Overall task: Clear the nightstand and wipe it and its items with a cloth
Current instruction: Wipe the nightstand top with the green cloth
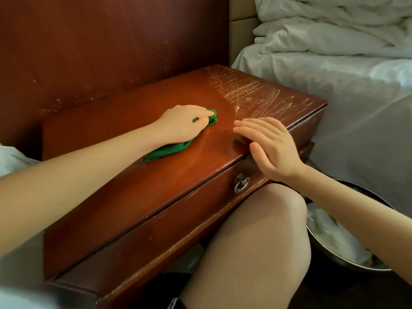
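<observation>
Left grip [178,127] clutches a green cloth [166,151] mid-top on the nightstand [124,181]. Right grip [273,149], fingers straight, is over the front edge. Scratched wood stretches to the right edge beside the bed [334,70].

Reddish wood wall panel [89,41] — rumpled white bed [334,70] beside.

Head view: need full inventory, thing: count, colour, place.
wooden nightstand: 1, reddish-brown, centre, scratched at far right corner
green cloth: 1, green, on nightstand top
metal ring drawer pull: 1, dull silver, nightstand front
wooden wall panel: 1, reddish-brown, behind nightstand
padded headboard: 1, beige, top, left of bedding
rumpled bedding: 1 heap, white, right
round metal basin: 1, silver, lower right, holds white crumpled material
left hand: 1, grips green cloth
right hand: 1, fingers straight, over nightstand's front edge
bare knee: 1, before drawer front
</observation>
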Demonstrator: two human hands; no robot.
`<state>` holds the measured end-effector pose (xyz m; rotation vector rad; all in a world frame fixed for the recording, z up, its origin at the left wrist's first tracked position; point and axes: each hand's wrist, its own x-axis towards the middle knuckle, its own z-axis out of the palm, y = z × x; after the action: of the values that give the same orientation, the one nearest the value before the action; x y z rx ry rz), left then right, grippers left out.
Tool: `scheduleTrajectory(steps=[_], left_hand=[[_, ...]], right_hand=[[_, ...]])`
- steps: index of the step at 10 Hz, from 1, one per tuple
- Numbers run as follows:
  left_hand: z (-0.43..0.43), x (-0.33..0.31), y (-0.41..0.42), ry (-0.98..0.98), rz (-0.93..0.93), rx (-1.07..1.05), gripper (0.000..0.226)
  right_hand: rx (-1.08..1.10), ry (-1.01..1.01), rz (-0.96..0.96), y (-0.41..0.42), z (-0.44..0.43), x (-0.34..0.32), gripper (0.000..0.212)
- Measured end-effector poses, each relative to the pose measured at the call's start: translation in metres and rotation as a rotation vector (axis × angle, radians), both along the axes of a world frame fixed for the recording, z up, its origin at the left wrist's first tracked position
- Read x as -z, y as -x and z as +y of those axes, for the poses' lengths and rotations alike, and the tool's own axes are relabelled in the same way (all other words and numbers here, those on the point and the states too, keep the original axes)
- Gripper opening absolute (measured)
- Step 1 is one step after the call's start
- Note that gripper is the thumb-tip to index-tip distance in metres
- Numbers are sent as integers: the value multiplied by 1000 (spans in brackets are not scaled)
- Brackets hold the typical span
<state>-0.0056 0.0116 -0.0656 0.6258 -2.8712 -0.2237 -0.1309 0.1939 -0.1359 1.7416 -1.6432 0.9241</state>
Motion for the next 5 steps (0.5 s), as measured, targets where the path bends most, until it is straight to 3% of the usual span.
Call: scheduleTrajectory(steps=[3, 5], left_hand=[[37, -9, 26, -10, -32, 124, 38], [77, 24, -9, -41, 5, 306, 36]], right_hand=[[25, 34, 51, 11, 20, 4, 37], [93, 90, 42, 14, 27, 1, 29]])
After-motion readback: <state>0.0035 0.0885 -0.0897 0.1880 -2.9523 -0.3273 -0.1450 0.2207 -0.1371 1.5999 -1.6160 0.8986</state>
